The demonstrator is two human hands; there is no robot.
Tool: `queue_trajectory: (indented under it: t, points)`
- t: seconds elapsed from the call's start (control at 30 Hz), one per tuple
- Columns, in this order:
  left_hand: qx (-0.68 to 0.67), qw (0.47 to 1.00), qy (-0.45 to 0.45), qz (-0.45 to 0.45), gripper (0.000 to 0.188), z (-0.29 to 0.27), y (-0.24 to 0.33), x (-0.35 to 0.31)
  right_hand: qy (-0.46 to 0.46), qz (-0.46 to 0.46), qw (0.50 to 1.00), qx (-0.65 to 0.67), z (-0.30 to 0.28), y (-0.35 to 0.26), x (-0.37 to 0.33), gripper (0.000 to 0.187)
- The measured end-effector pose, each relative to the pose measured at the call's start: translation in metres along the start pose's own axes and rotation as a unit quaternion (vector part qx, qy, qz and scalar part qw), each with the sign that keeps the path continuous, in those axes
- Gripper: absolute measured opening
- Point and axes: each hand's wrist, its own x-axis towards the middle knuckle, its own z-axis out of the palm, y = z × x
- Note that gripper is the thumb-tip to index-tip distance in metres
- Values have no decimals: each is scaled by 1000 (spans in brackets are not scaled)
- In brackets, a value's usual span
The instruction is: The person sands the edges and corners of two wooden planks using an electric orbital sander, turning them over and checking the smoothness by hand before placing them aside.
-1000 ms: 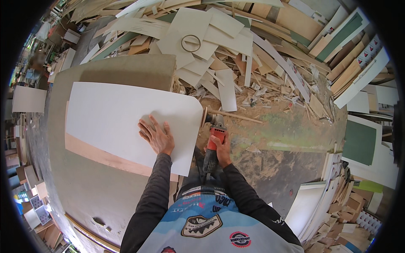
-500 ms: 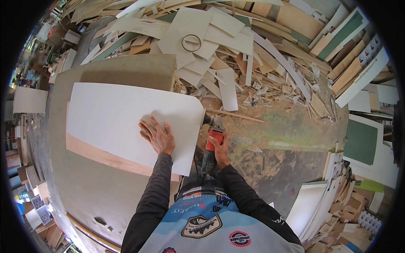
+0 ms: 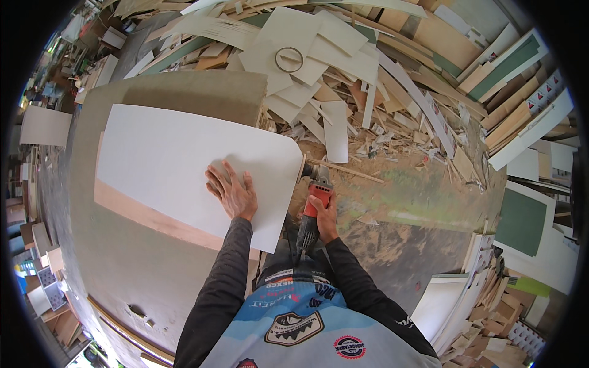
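A white panel (image 3: 159, 159) with a rounded far right corner lies on the work table, on top of a pinkish-brown board (image 3: 153, 216) that shows along its near edge. My left hand (image 3: 233, 191) rests flat on the panel, fingers spread. In my right hand (image 3: 324, 211) is a red and black angle grinder (image 3: 320, 195), gripped round its body. The grinder's disc end sits at the panel's right edge, near the rounded corner; whether it touches cannot be made out. Its rear end points toward my waist.
The worn work table (image 3: 165, 285) extends past the panel. A heap of offcuts (image 3: 337, 52) fills the far floor, with a dark ring (image 3: 289, 59) on top. Sawdust (image 3: 362, 168) covers the floor to the right. Boards (image 3: 521, 214) lean along the right side.
The grinder has shifted slightly to the right along with my right hand, and its body is tilted a little more. My left hand stays on the panel. The whole view has turned slightly.
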Motion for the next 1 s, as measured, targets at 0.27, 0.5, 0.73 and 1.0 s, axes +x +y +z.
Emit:
queue_trajectory:
  t: [0.27,0.5,0.73,1.0]
  points:
    - [2,1000,17,2,72,1,0,-1,8,-30,999,-13,0,0,4,48]
    - [7,1000,18,2,72,3,-2,0,-6,-10,1000,-18,-4,-8,10,48]
    - [6,1000,14,-3,73,3,0,-1,-20,13,999,-26,-8,-14,13,50]
    - [-3,1000,23,-1,72,2,1,-1,-42,25,998,-41,-19,-16,23,48]
